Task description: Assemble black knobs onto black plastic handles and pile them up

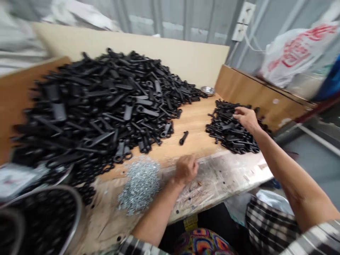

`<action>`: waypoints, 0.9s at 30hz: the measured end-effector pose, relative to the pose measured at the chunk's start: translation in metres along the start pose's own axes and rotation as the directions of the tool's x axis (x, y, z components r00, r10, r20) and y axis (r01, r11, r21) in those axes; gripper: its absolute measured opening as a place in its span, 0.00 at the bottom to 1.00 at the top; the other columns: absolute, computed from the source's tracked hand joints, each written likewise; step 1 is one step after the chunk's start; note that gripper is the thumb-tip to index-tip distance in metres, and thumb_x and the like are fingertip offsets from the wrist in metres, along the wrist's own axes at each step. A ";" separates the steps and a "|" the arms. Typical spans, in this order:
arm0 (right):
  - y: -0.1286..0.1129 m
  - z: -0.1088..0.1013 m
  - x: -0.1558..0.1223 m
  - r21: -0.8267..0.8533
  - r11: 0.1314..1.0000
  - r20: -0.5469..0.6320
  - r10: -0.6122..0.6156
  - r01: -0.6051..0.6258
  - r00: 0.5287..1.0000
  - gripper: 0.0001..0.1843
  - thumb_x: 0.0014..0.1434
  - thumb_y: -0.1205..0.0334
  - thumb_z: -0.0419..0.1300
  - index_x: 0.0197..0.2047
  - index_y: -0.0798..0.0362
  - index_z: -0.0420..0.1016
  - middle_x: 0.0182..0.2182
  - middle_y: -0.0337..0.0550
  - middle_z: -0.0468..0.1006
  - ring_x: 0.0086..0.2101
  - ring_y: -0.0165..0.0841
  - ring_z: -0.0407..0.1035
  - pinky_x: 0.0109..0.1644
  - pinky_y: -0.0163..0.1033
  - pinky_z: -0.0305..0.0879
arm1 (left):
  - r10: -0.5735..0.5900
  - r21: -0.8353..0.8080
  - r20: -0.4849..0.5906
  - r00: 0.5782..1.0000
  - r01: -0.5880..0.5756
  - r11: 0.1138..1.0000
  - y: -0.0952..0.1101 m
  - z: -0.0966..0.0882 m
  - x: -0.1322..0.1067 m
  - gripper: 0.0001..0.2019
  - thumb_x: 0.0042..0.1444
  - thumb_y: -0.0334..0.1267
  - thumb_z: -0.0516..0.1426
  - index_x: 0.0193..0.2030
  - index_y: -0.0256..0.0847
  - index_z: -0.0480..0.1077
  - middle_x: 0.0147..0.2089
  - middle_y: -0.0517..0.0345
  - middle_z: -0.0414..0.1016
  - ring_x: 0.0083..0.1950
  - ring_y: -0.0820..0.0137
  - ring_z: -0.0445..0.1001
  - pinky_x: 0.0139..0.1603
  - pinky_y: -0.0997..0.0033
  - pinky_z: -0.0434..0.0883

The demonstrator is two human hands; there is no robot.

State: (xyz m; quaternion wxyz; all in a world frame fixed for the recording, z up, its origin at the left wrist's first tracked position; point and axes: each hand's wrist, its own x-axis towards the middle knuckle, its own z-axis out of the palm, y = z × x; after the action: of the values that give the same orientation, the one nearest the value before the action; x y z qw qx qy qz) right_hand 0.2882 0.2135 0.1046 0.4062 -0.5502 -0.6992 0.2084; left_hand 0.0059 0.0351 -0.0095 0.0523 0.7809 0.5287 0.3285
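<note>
My left hand (186, 168) rests at the worn front part of the tabletop, its fingers curled closed. Whatever it may hold is hidden. A heap of small shiny metal pieces (140, 184) lies just left of that wrist. Beyond the hand, one black plastic lever-like part (183, 137) with a ringed end lies alone. My right hand (247, 118) is over the smaller pile of black parts (233, 131) on the right, its fingertips drawn together. I cannot make out anything between them.
A large heap of black parts (114, 99) covers the left and back of the table (196, 115). Bowls of small black pieces (47, 212) stand front left. A small metal dish (207, 91) sits at the back. Wooden boards (255, 92) edge the table; a plastic bag (297, 56) is at right.
</note>
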 end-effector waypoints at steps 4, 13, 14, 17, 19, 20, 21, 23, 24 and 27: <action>-0.057 0.103 -0.018 -0.074 0.972 0.272 -0.195 0.223 0.942 0.11 0.47 0.63 0.61 0.37 0.51 0.75 0.31 0.42 0.77 0.32 0.37 0.70 0.37 0.42 0.64 | 0.144 -0.025 0.104 0.984 -0.142 0.990 0.002 0.004 -0.002 0.05 0.47 0.30 0.50 0.28 0.38 0.66 0.26 0.54 0.70 0.31 0.68 0.69 0.34 0.70 0.64; -0.148 0.213 -0.035 -0.617 0.627 0.700 0.161 0.475 0.696 0.16 0.42 0.68 0.61 0.39 0.55 0.75 0.34 0.56 0.76 0.38 0.46 0.70 0.39 0.43 0.62 | -0.184 -0.145 0.037 0.982 0.187 0.972 -0.006 -0.005 0.001 0.05 0.46 0.32 0.50 0.27 0.39 0.67 0.27 0.54 0.71 0.30 0.66 0.70 0.34 0.70 0.64; -0.146 0.213 -0.035 -0.626 0.621 0.703 0.185 0.472 0.687 0.16 0.42 0.68 0.61 0.38 0.55 0.76 0.35 0.56 0.76 0.38 0.47 0.70 0.39 0.44 0.62 | -0.251 -0.174 0.017 0.968 0.250 0.952 -0.007 -0.006 0.003 0.06 0.47 0.32 0.49 0.27 0.40 0.67 0.26 0.54 0.71 0.30 0.67 0.70 0.34 0.70 0.63; -0.134 0.207 -0.043 -0.634 0.631 0.701 0.225 0.447 0.677 0.14 0.45 0.62 0.59 0.38 0.55 0.75 0.35 0.54 0.76 0.38 0.45 0.70 0.38 0.42 0.62 | -0.493 -0.387 -0.041 0.869 0.441 0.810 -0.015 -0.009 0.012 0.09 0.50 0.32 0.47 0.29 0.41 0.68 0.26 0.57 0.70 0.30 0.69 0.68 0.34 0.72 0.62; -0.128 0.199 -0.053 -0.624 0.656 0.690 0.209 0.424 0.693 0.14 0.49 0.60 0.55 0.39 0.55 0.74 0.36 0.52 0.76 0.38 0.42 0.70 0.38 0.40 0.63 | -0.677 -0.637 -0.005 0.736 0.520 0.569 -0.021 -0.012 0.017 0.08 0.50 0.34 0.47 0.30 0.41 0.67 0.25 0.60 0.68 0.31 0.71 0.67 0.35 0.73 0.62; -0.127 0.194 -0.059 -0.614 0.665 0.691 0.193 0.425 0.696 0.14 0.51 0.61 0.53 0.39 0.55 0.74 0.35 0.51 0.76 0.37 0.40 0.69 0.37 0.38 0.63 | -0.738 -0.732 0.034 0.674 0.520 0.441 -0.024 -0.015 0.019 0.08 0.50 0.36 0.48 0.30 0.41 0.67 0.25 0.61 0.67 0.31 0.71 0.66 0.35 0.74 0.62; -0.128 0.188 -0.065 -0.586 0.692 0.699 0.168 0.422 0.695 0.15 0.52 0.61 0.51 0.40 0.55 0.73 0.34 0.48 0.76 0.36 0.37 0.69 0.37 0.36 0.63 | -0.772 -0.791 0.067 0.632 0.505 0.345 -0.027 -0.018 0.021 0.08 0.50 0.38 0.48 0.29 0.40 0.66 0.25 0.61 0.67 0.31 0.72 0.66 0.34 0.74 0.62; -0.133 0.175 -0.078 -0.452 0.806 0.730 0.089 0.382 0.677 0.16 0.52 0.62 0.50 0.43 0.55 0.71 0.32 0.43 0.75 0.33 0.33 0.69 0.33 0.33 0.64 | -0.794 -0.830 0.067 0.605 0.475 0.292 -0.029 -0.026 0.023 0.12 0.52 0.43 0.46 0.29 0.39 0.65 0.26 0.60 0.67 0.30 0.72 0.66 0.33 0.74 0.63; -0.137 0.169 -0.084 -0.307 0.905 0.738 0.030 0.295 0.674 0.17 0.52 0.61 0.50 0.45 0.55 0.69 0.31 0.42 0.74 0.31 0.32 0.68 0.31 0.32 0.64 | -0.792 -0.856 0.080 0.605 0.449 0.256 -0.029 -0.030 0.024 0.14 0.52 0.46 0.46 0.29 0.38 0.65 0.27 0.59 0.67 0.30 0.72 0.66 0.32 0.75 0.63; -0.147 0.158 -0.099 0.047 0.996 0.789 -0.086 0.081 0.608 0.16 0.49 0.60 0.55 0.42 0.55 0.69 0.30 0.41 0.72 0.30 0.33 0.67 0.27 0.33 0.65 | -0.581 -0.940 0.313 0.751 0.333 -0.077 -0.030 -0.037 0.027 0.20 0.51 0.51 0.45 0.26 0.36 0.66 0.24 0.56 0.67 0.26 0.71 0.67 0.30 0.72 0.65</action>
State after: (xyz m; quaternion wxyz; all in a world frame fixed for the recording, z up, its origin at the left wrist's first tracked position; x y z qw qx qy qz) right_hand 0.0804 0.1002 0.0882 0.0680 -0.3679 -0.8307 0.4124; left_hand -0.0325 0.0618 0.0187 0.6041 0.2802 0.4123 0.6218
